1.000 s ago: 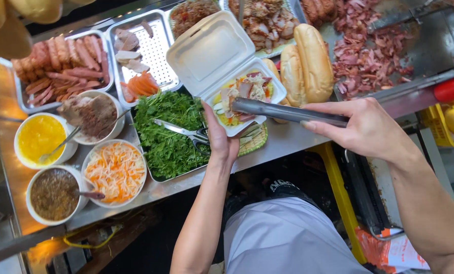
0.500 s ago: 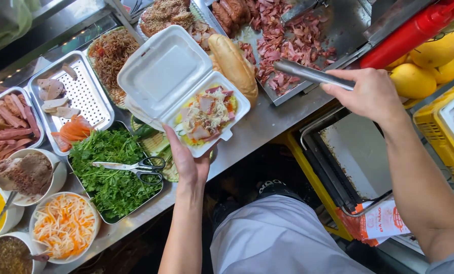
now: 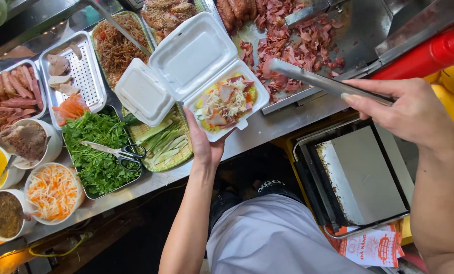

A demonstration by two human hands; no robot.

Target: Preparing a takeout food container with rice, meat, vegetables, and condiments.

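Above the steel worktop [image 3: 283, 122], the left hand [image 3: 202, 144] cups a white foam box [image 3: 227, 104] from below, fingers wrapped around its base; the lid stands open and the tray holds sliced meat and pale shreds over something yellow. Out to the right of that hand, the right hand [image 3: 415, 111] grips metal tongs [image 3: 323, 81], fingers closed round the handles, the tips reaching toward the chopped reddish meat [image 3: 303, 40] on the griddle beyond. Just left of the left hand's fingers sits a woven basket of cucumber strips [image 3: 163, 139], then a tray of green herbs [image 3: 97, 147] with scissors [image 3: 118, 151] lying on top. Beside the right hand's fingers lies a red squeeze bottle [image 3: 425, 56].
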